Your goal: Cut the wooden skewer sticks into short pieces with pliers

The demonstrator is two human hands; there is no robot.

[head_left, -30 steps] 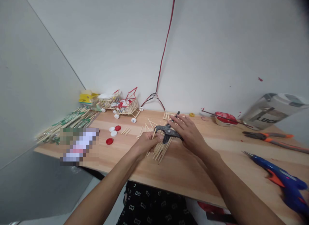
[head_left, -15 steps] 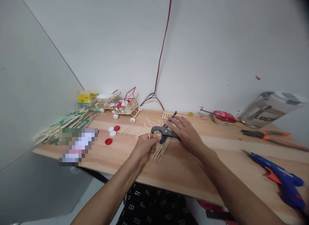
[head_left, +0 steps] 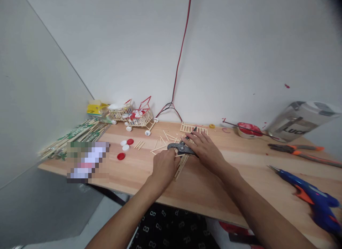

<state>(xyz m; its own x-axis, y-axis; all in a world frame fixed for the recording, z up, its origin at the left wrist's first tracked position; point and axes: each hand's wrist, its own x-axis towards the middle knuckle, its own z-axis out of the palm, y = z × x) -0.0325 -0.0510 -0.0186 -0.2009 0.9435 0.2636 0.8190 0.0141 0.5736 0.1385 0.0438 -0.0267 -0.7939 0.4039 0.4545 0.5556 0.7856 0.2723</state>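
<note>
My right hand (head_left: 205, 150) grips a black cutting plier (head_left: 178, 147) over the middle of the wooden table (head_left: 208, 184). My left hand (head_left: 165, 166) is closed on thin wooden sticks (head_left: 181, 164) that lie in a bundle under the plier's jaws. More short sticks (head_left: 162, 140) are scattered just beyond. A small ladder-like stick frame (head_left: 190, 128) lies behind the plier near the wall.
Two small stick carts (head_left: 135, 117) stand at the back left, with red and white bottle caps (head_left: 125, 146) and long chopstick packs (head_left: 77, 135) nearby. A blue glue gun (head_left: 310, 195), orange-handled pliers (head_left: 296, 150), a red-stained cup (head_left: 247, 130) and a silver can (head_left: 301, 120) occupy the right.
Both hands have lowered onto the table. The plier has come down from a raised tilt to lie nearly flat on the sticks, and my left hand has slid back over the bundle.
</note>
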